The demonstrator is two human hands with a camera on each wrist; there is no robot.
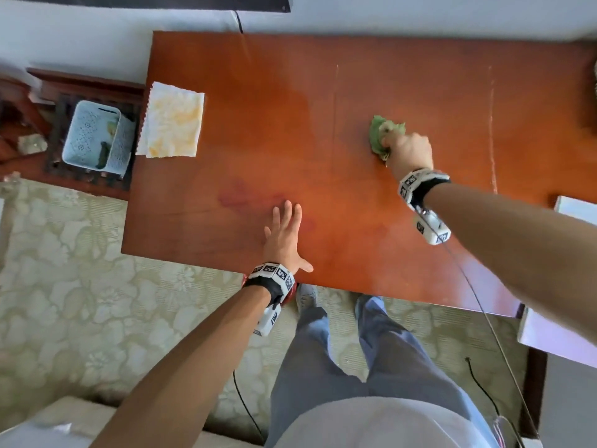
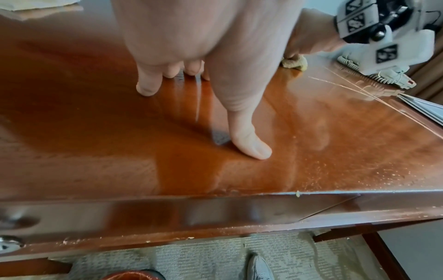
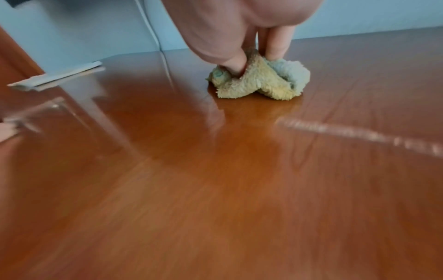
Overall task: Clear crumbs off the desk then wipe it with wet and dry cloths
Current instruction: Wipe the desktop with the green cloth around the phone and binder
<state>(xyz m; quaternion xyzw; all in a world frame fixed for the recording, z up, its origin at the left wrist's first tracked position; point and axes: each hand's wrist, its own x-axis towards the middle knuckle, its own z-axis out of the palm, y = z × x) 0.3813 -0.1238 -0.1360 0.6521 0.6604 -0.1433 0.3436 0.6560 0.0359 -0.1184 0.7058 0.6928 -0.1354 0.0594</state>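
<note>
Head view: a bunched green terry cloth (image 1: 384, 134) is pinched in the right hand (image 1: 408, 150) and pressed onto the glossy reddish-brown wooden tabletop (image 1: 290, 124) for wiping, while the left hand (image 1: 284, 237) is laid flat, likely as a brace.

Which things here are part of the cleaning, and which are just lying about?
Part of the job:
- desk
- green cloth, gripped by the right hand
- pale yellow cloth on the desk
- left hand, flat on the desk

Lying about:
- blue basket
- papers
</note>
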